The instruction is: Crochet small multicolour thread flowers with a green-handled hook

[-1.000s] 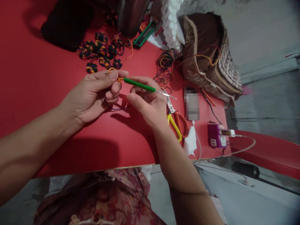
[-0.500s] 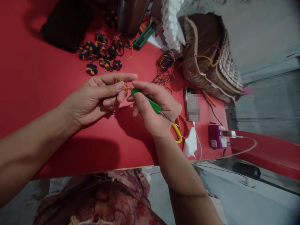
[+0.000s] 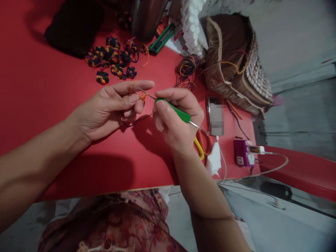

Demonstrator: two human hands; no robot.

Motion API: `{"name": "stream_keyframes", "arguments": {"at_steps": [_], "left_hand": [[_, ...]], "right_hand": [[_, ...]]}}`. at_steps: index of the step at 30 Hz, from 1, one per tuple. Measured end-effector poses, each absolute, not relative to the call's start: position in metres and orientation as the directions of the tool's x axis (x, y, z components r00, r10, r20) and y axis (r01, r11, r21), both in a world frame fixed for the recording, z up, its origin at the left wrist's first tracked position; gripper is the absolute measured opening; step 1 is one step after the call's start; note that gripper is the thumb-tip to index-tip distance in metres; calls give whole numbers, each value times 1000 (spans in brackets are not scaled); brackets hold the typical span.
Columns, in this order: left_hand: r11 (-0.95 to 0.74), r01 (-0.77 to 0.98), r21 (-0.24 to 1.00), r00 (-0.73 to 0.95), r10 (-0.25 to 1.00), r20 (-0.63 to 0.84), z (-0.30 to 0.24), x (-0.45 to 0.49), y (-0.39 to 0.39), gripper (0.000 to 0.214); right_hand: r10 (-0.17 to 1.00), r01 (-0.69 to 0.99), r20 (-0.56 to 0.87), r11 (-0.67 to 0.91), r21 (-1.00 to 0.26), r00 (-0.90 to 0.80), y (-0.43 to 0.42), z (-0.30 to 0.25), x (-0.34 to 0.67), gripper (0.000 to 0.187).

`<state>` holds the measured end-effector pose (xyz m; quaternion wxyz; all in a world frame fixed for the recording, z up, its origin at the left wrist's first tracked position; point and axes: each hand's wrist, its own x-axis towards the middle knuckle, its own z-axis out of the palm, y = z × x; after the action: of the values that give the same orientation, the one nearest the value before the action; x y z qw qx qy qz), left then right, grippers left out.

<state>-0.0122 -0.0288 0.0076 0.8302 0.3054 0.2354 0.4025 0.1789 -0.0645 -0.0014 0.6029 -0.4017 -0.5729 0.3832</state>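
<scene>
- Compared with half a second ago, the right hand (image 3: 175,122) is sitting a little further toward 3 o'clock, and the crochet hook (image 3: 173,110) has gone with it, so more of the bare metal shaft is showing between the two hands.
- A full second ago the left hand (image 3: 110,108) was pinching the hook while the right hand lay loose under it; now the right hand is doing the holding.
- The right hand is clenching the hook's green handle between thumb and curled forefinger, knuckles turned up, with the wrist coming in from 5 o'clock.
- The hook is lying at a slant, its metal tip pointing to 10 o'clock at the left fingertips and its thin tail sticking out past the palm toward 4 o'clock.
- The left hand is grasping the orange yarn (image 3: 142,97): thumb and a bent finger are pinching the small knot, and the forefinger is stretching straight toward 3 o'clock with a strand looped over it.
- A dark thread is trailing down from the left hand onto the red counter (image 3: 39,87).
- The left forearm is entering from 8 o'clock, and both hands are hovering above the counter.
- At 12 o'clock from the left hand, a cluster of small crocheted pieces (image 3: 112,59) is lying on the counter.
- Just past the right hand at 4 o'clock, the scissors (image 3: 201,143) are peeking out, with the phone (image 3: 215,115) at 3 o'clock.
</scene>
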Motion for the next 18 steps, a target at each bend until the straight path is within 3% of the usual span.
{"name": "stream_keyframes", "arguments": {"at_steps": [3,8,12,18], "left_hand": [[493,-521,696,569,809,-146,8,-13,-29,23],[489,-508,709,588,798,-130,7,-15,-28,30],[474,-461,750,567,807,-162,8,-15,-28,31],[377,-454,807,493,861,-125,14,-10,-33,20]], "right_hand": [[956,-124,294,292,-948,0,-57,-2,183,18],[967,-119,252,245,-962,-48,-52,3,190,32],[967,-164,243,228,-960,-76,-52,8,194,21],[970,-85,237,232,-969,-52,-50,12,201,24]]}}
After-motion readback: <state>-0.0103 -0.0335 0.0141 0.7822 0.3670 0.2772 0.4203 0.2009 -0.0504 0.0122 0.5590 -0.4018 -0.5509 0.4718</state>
